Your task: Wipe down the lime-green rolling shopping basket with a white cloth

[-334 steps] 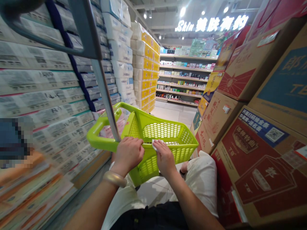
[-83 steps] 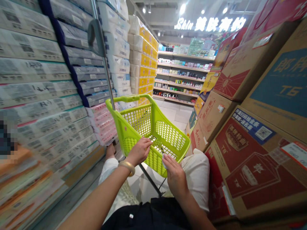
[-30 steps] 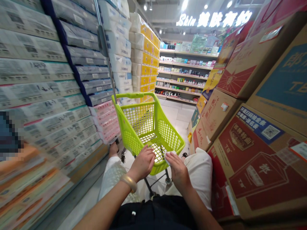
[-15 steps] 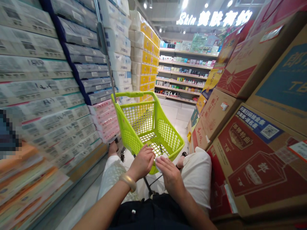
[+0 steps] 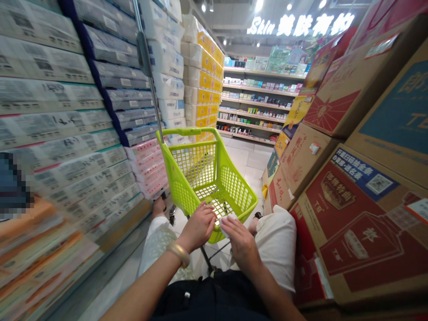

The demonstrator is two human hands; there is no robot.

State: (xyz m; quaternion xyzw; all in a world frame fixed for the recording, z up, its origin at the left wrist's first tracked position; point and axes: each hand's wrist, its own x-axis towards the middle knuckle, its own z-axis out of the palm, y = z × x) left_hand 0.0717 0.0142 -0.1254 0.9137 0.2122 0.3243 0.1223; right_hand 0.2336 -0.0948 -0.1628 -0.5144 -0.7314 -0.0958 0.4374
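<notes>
A lime-green shopping cart basket (image 5: 200, 178) stands between my knees, with see-through mesh walls and nothing lying in it. At its near rim is my left hand (image 5: 202, 224), a gold bangle (image 5: 179, 253) on the wrist. Its fingers are curled together, and what they hold, if anything, is hidden. Just to the right, my right hand (image 5: 239, 238) is closed on a crumpled white tissue (image 5: 228, 223), which shows by the fingertips. A small gap separates the two hands. Whether either hand touches the basket rim, I cannot tell.
Stacked packs of paper goods (image 5: 53, 93) rise on the left, with yellow-and-white packs (image 5: 203, 80) beyond. Piled cardboard cartons (image 5: 361, 214) line the right side. Shelves of small products (image 5: 254, 98) stand at the back. A metal pole (image 5: 150, 76) rises beside the basket.
My right hand has shifted slightly to the right with the tissue, widening the gap between the hands. My left hand has barely moved, and the cart stays in place.
</notes>
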